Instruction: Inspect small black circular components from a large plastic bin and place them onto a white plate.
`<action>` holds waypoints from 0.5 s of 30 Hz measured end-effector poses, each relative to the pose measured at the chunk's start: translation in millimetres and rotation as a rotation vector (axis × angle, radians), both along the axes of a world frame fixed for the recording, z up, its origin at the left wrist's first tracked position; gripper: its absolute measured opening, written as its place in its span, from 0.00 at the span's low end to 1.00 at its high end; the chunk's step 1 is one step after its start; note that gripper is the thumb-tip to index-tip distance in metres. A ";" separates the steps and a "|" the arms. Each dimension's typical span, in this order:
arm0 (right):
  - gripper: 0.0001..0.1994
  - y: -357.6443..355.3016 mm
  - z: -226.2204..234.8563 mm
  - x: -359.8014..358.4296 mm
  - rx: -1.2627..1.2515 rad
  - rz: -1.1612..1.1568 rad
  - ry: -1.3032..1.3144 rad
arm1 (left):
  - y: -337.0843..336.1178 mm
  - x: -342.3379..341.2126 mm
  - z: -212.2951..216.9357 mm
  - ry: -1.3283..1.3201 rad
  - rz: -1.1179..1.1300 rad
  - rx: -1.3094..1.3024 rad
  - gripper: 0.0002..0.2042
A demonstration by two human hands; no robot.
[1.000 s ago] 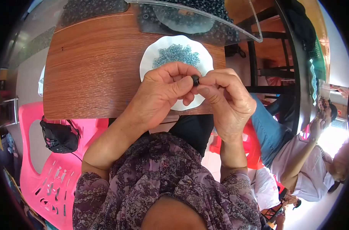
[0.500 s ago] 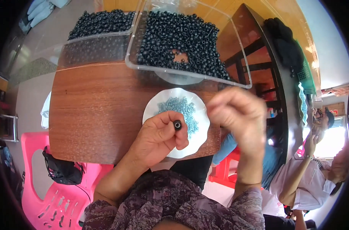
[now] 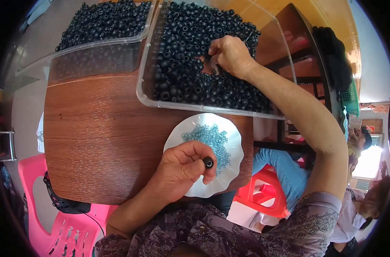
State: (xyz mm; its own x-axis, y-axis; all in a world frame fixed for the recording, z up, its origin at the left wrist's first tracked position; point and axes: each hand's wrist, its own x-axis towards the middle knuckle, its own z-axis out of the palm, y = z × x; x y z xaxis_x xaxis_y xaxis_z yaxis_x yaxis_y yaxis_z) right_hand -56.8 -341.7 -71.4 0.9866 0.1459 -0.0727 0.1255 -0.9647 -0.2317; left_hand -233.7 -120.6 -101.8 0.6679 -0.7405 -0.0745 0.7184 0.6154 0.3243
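Head: matte round bead (image 3: 207, 159) in left grip (image 3: 183, 172)

The brown wooden bench (image 3: 96, 150) has a shiny top. A pink plastic chair (image 3: 98, 210) stands by its near left corner, and a red stool (image 3: 245, 192) is near the right. The floor (image 3: 28, 111) on the left is pale grey. Far right, a window (image 3: 369, 165) glows bright white.

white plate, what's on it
Small pale-blue pieces are heaped on the white plate. The left hand, pinching a black bead, covers part of it; whatever lies beneath is hidden.
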 end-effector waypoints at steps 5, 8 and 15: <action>0.07 14.3 -8.9 -3.6 -0.111 0.029 0.072 | 0.8 -0.1 0.0 0.012 -0.013 0.069 0.11; 0.07 19.4 -9.1 -8.6 -0.240 0.083 0.030 | 1.5 -2.0 -0.8 -0.004 -0.019 0.076 0.11; 0.05 7.7 12.9 -16.4 -0.089 0.205 -0.104 | -0.5 -6.6 -11.5 -0.008 0.018 0.005 0.08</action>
State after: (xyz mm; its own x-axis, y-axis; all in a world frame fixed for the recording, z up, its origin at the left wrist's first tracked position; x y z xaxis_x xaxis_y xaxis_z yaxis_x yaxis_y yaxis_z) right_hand -73.1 -334.0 -58.5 0.9399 0.3413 0.0060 0.3395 -0.9326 -0.1229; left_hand -240.3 -121.1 -113.3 0.6819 -0.7278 -0.0729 0.7044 0.6267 0.3333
